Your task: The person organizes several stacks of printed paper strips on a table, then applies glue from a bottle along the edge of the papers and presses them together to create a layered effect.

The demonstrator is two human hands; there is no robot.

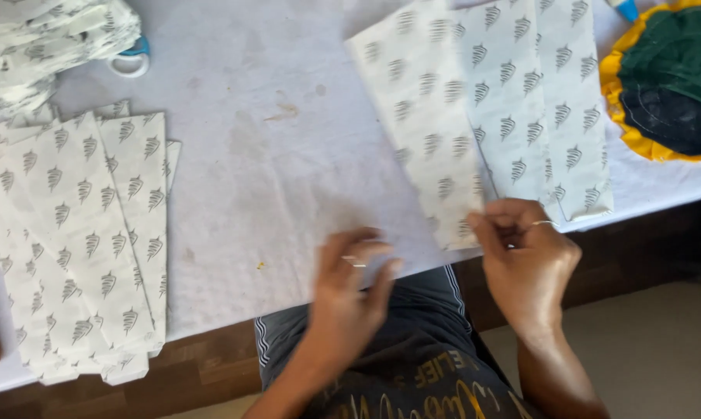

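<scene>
Several long white paper strips [474,109] with a grey printed pattern lie fanned at the upper right of the white cloth-covered table [288,155]. My right hand [525,260] pinches the near end of the leftmost strip [424,132] at the table's front edge. My left hand [350,287] is blurred, with its fingers apart, resting on the cloth near the front edge a little left of that strip and holding nothing.
A stack of the same patterned paper pieces [86,233] lies at the left. Crumpled patterned paper [40,46] and a blue-and-white scissor handle [131,60] sit at the top left. A round green, black and yellow mat [668,77] lies top right.
</scene>
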